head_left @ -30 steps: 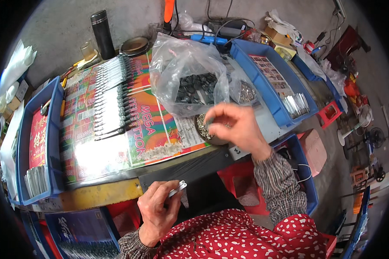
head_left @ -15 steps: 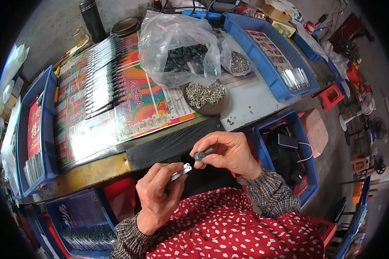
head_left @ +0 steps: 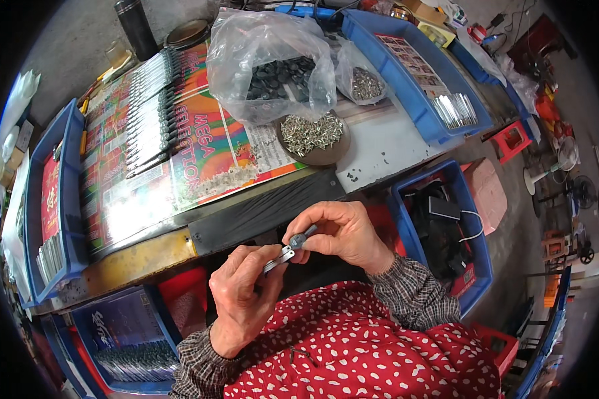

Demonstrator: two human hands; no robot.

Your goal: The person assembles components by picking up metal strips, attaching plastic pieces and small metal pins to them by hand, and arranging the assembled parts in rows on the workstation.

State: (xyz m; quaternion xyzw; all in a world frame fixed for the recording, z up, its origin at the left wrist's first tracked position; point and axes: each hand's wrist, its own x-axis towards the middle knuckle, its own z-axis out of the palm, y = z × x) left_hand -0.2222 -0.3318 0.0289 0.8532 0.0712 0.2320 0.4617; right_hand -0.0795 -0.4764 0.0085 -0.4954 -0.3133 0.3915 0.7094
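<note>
My left hand (head_left: pixel 243 292) is closed round a slim silver metal piece (head_left: pixel 279 260), its holed end poking out past the thumb and fingers. In a pinch, my right hand (head_left: pixel 345 234) holds a small dark grey plastic part (head_left: pixel 300 240). The two pieces meet or nearly meet in front of the table edge; whether they touch I cannot tell. Beyond my hands, a brown dish (head_left: pixel 327 157) carries a heap of small shiny metal rivets or screws (head_left: pixel 311 133). Behind it, a clear plastic bag (head_left: pixel 236 73) gapes open over many black parts (head_left: pixel 283 80).
Rows of silver pieces with dark ends (head_left: pixel 154 113) lie on the colourful table sheet (head_left: pixel 196 156). Blue trays with silver pieces stand at left (head_left: pixel 76 266) and right (head_left: pixel 439 126). Lower down are a blue bin (head_left: pixel 469 292), another crate (head_left: pixel 173 326) and a red stool (head_left: pixel 512 141).
My right hand has moved left and brought the dark part up to the end of the silver piece. My left hand has stayed almost in place. The view has shifted slightly.
</note>
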